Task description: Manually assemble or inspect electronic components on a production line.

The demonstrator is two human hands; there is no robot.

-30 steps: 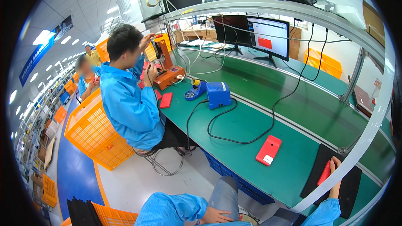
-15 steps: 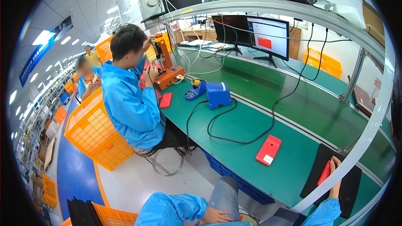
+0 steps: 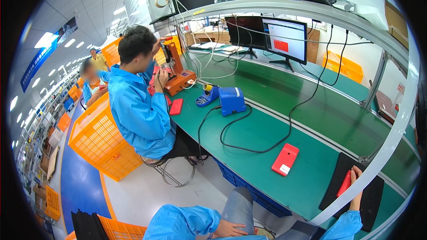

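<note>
My right hand (image 3: 355, 178) is closed around the edge of a slim red plastic piece (image 3: 344, 184) that sits over a black mat (image 3: 332, 191) at the right of the green bench. A pale curved strip crosses in front of the right wrist, and the piece's far side is hidden by my fingers, so its exact kind does not show. My left hand (image 3: 229, 229) lies on my lap with fingers stretched out, holding nothing. Left of the mat, a red handheld device (image 3: 285, 160) with a white label and a small dark round spot lies on the bench.
A blue soldering station (image 3: 232, 101) with a trailing black cable and an iron stand (image 3: 207, 95) occupy the bench's far left. A co-worker in blue (image 3: 140, 102) sits there by an orange press (image 3: 179, 80). Behind stands a monitor (image 3: 284, 40); orange crates (image 3: 100, 133) are at left.
Both of my hands stay in place, and the red things on the bench have not moved. In the background, a distant person's hands have shifted slightly.
</note>
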